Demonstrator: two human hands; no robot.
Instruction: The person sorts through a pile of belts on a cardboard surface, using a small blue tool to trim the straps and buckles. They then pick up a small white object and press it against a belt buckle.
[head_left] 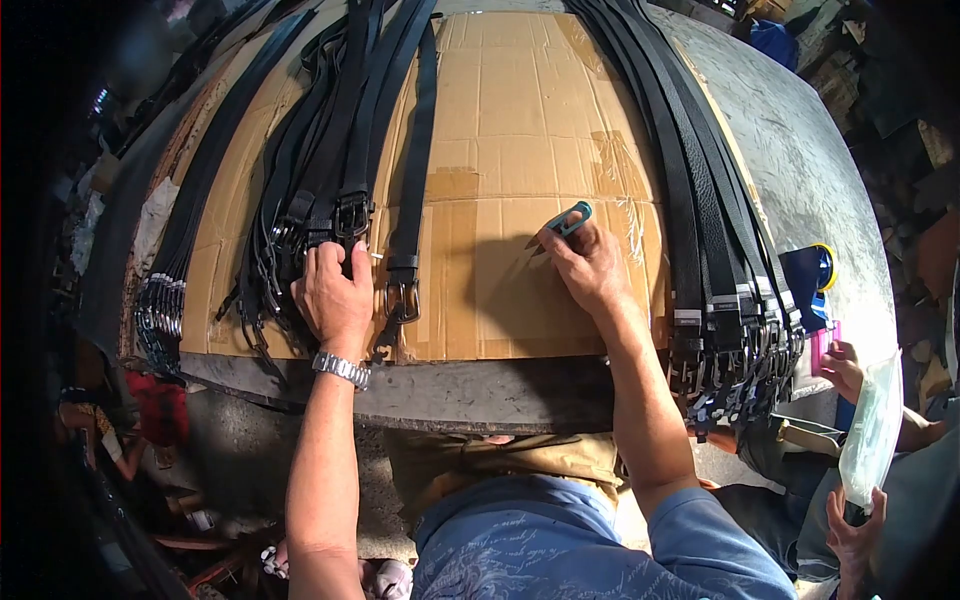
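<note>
My left hand (335,300), with a metal-banded watch on its wrist, is closed at the buckle end of a black belt (352,150) on the left pile. A dark buckle (353,214) shows just above its fingers. Held in my right hand (590,265) over the cardboard are small thread snips (570,220) with a teal handle and pointed blades directed left and down. Between the hands, nearer the left one, a single black belt (412,190) lies flat, its metal buckle (402,300) toward me.
Taped cardboard (500,120) covers the table (480,395). More black belts lie at the far left (215,180) and in a bundle on the right (700,180). At the right edge, another person's hands hold a pink item (822,345) and a clear plastic bag (872,430).
</note>
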